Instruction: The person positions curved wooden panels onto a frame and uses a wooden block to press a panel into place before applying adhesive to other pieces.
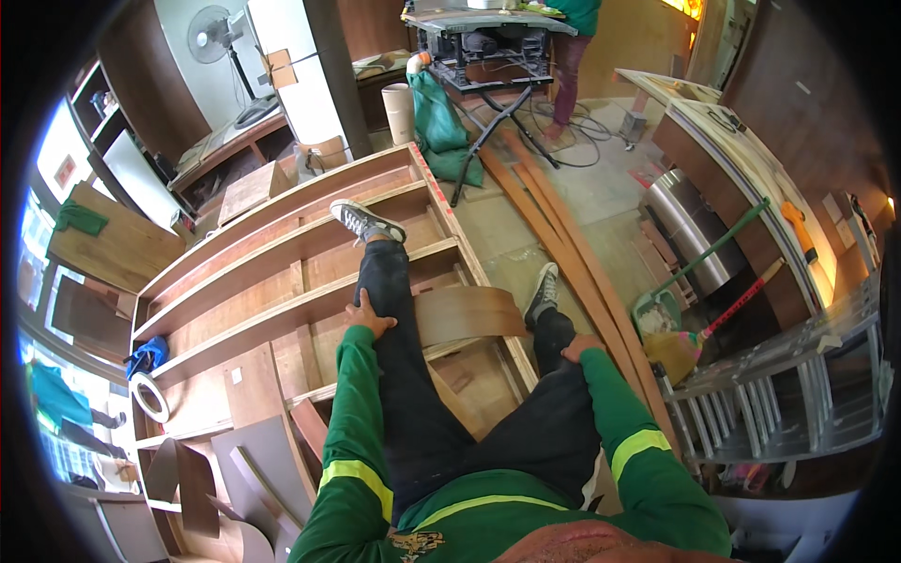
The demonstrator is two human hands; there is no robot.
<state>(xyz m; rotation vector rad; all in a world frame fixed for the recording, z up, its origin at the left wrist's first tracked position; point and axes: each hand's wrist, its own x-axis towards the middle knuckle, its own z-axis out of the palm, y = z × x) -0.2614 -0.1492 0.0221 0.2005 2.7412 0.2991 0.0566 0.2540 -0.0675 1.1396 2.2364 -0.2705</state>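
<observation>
Both legs (413, 422) have a hand on them: the left hand (371, 317) rests on the left one near the knee, its fingers spread and carrying nothing; the right hand (584, 348) lies by the right knee, its fingers too hidden to tell whether they grip the cloth.

Between the knees, just beside the left leg, a curved panel (469, 315) lies across the edge of a wooden frame (225, 324). The left shoe (369, 223) is over the frame, the right shoe (542, 289) outside it.

The frame's sides and rails look assembled, while its bays are largely uncovered. The curved panel seems to be lying loose, probably not yet fixed; what else is left cannot be told.

Grey panels (249, 479) lie over the frame's near left part. To the right are planks (610, 328), a broom (674, 357) and a ladder (798, 357); ahead, a co-worker (574, 61) stands at a tabletop (479, 19).
</observation>
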